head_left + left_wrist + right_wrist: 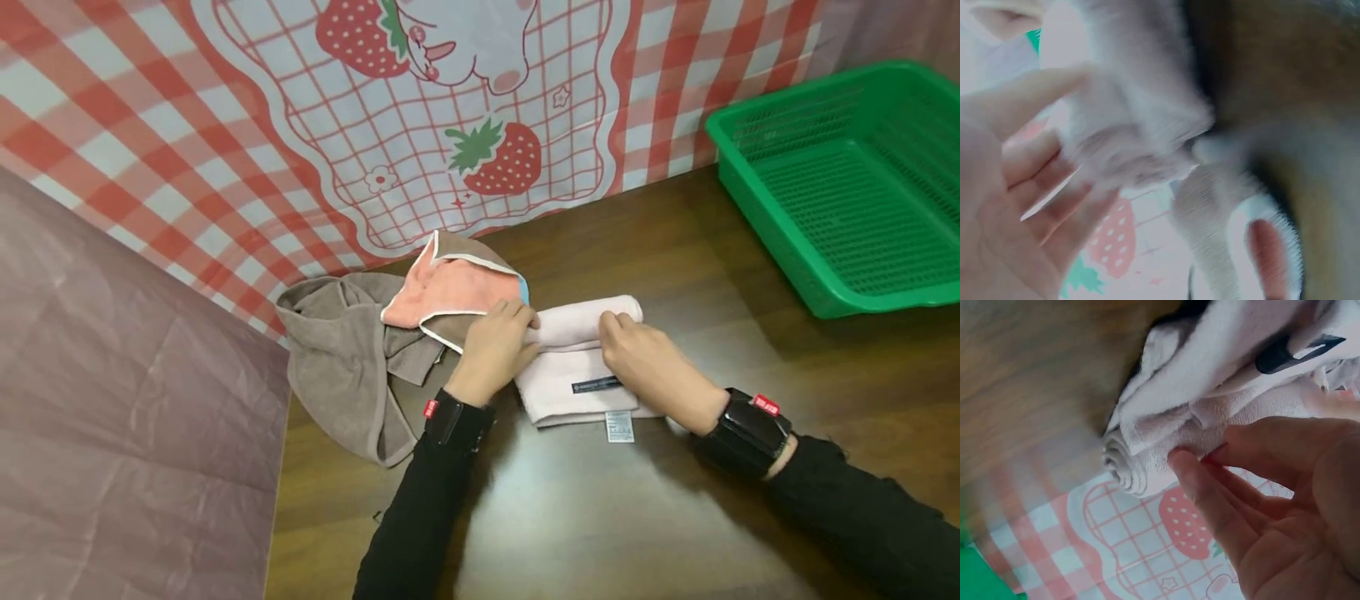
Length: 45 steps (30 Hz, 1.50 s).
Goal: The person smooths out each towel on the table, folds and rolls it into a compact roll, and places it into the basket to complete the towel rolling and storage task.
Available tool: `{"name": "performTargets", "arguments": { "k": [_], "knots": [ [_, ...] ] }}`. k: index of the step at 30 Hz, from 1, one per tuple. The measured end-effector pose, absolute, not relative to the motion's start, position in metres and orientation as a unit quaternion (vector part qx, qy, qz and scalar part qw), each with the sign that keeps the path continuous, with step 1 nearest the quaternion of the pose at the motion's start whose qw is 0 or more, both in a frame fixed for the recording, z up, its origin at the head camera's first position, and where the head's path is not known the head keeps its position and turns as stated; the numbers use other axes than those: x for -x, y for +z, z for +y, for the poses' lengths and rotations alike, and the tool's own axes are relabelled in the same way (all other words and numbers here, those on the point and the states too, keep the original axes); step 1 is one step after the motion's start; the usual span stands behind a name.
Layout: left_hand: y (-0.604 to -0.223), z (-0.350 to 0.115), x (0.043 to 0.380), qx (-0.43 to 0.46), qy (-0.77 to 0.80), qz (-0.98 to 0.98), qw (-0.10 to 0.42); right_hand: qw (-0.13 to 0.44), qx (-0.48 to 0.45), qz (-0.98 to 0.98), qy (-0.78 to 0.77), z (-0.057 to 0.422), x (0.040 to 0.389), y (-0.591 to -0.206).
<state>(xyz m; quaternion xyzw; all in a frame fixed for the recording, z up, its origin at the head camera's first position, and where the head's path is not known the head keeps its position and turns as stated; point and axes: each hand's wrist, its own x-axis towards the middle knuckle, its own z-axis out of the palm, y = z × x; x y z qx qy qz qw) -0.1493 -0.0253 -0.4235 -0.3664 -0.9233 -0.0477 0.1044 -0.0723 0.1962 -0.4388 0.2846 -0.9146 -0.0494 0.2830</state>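
Observation:
A pale pink towel lies on the table, its far part rolled into a thick roll and its near part flat, with a dark label strip and a small white tag. My left hand grips the roll's left end, thumb on one side and fingers on the other in the left wrist view. At the right end, my right hand holds the roll with curled fingers and thumb. The spiral layers of that end show in the right wrist view. My left wrist view is blurred.
Left of the towel lie a crumpled grey-brown cloth and an orange and brown cloth with white edging, close by my left hand. A green plastic basket stands at the back right. Behind hangs a checked strawberry cloth.

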Motion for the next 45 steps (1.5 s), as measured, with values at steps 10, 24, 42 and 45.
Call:
{"name": "performTargets", "arguments": {
  "k": [10,24,42,45],
  "knots": [
    [-0.409,-0.032,0.162,0.328,-0.17,-0.929,-0.016,0.214,-0.313,-0.925,-0.027,0.204,0.087,-0.427],
    [-0.405,-0.028,0.193,0.301,-0.193,-0.91,-0.211,-0.095,-0.266,-0.943,0.177,0.229,0.16,-0.398],
    [-0.411,-0.022,0.189,0.303,-0.126,-0.94,-0.092,-0.069,-0.299,-0.94,0.148,0.241,0.165,-0.408],
    [-0.416,-0.021,0.189,0.303,-0.123,-0.942,-0.072,-0.031,-0.303,-0.943,0.132,0.24,0.163,-0.414]
  ]
}}
